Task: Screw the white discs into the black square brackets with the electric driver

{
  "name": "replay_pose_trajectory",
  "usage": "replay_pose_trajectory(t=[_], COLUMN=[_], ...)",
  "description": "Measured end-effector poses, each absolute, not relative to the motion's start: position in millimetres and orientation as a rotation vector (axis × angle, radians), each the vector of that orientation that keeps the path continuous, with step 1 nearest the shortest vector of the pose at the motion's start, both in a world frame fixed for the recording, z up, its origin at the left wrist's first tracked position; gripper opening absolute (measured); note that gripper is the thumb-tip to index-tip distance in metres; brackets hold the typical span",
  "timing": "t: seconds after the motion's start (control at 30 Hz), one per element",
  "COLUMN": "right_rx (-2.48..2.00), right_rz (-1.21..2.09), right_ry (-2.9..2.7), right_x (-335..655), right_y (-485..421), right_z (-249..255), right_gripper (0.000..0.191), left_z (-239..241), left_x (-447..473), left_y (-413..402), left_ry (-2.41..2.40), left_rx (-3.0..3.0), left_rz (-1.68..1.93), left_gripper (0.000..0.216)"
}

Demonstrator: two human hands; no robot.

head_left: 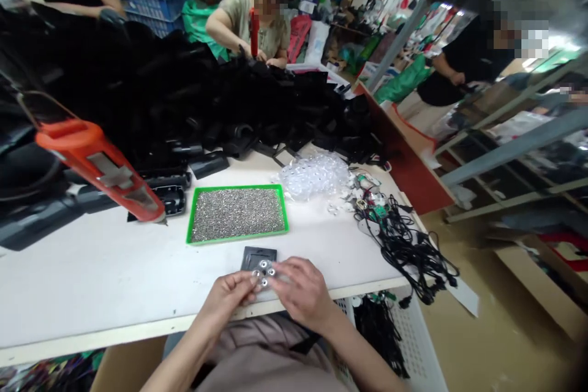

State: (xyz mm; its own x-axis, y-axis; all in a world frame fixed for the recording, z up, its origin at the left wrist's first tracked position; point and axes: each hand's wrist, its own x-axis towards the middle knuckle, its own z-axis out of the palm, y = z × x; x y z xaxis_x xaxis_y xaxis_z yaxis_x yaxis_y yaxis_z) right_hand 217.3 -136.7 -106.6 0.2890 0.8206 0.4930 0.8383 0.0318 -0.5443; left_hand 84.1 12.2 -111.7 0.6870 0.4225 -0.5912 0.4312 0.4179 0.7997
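Note:
In the head view, a small clear plastic piece with several round silvery rings [264, 264] is held between my hands near the table's front edge. My left hand [227, 297] pinches its left side between thumb and fingertips. At its right side, the fingers of my right hand [303, 291] are bent around the edge, partly hiding it. Just behind the piece lies a flat dark square plastic part [250, 255] on the white table. Beyond that sits a green tray [188, 229] filled with tiny metal screws [236, 213].
An orange electric screwdriver [103, 168] hangs at the left, tip down. Black plastic housings [206, 98] are heaped across the back. Clear plastic pieces [315, 176] and black cables with circuit boards [399, 239] lie to the right. Another person [271, 24] works across the heap.

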Motion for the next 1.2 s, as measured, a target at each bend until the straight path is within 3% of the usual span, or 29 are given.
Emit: replay_pose_trajectory(t=[0.13, 0.5, 0.6, 0.7, 0.83, 0.97, 1.2], right_rx=[-1.754, -1.933, -2.031, -2.264, -2.404, -2.317, -2.025], right_rz=[-0.245, -0.268, -0.271, -0.208, -0.135, 0.041, 0.439], right_ry=[-1.727, -1.607, -1.531, -1.36, -1.294, -1.256, -1.441], right_x=[210, 208, 203, 198, 194, 199, 224], right_y=[-135, -123, -117, -104, -90, -86, -87], right_z=[-112, -141, -136, -132, -128, -122, -113], right_gripper=[0.03, 0.027, 0.033, 0.043, 0.032, 0.014, 0.019], left_z=[-114, -129, -133, -141, -154, -158, -156], left_x=[74, 84, 84, 85, 85, 83, 81], left_y=[23, 50, 48, 45, 43, 44, 44], left_ry=[0.806, 0.769, 0.504, 0.356, 0.37, 0.359, 0.352], left_rx=[1.427, 2.152, 2.349, 2.452, 2.491, 2.491, 2.479], left_rz=[0.018, 0.29, 0.328, 0.299, 0.307, 0.313, 0.307], left_gripper=[0.04, 0.036, 0.051, 0.068, 0.063, 0.06, 0.06])
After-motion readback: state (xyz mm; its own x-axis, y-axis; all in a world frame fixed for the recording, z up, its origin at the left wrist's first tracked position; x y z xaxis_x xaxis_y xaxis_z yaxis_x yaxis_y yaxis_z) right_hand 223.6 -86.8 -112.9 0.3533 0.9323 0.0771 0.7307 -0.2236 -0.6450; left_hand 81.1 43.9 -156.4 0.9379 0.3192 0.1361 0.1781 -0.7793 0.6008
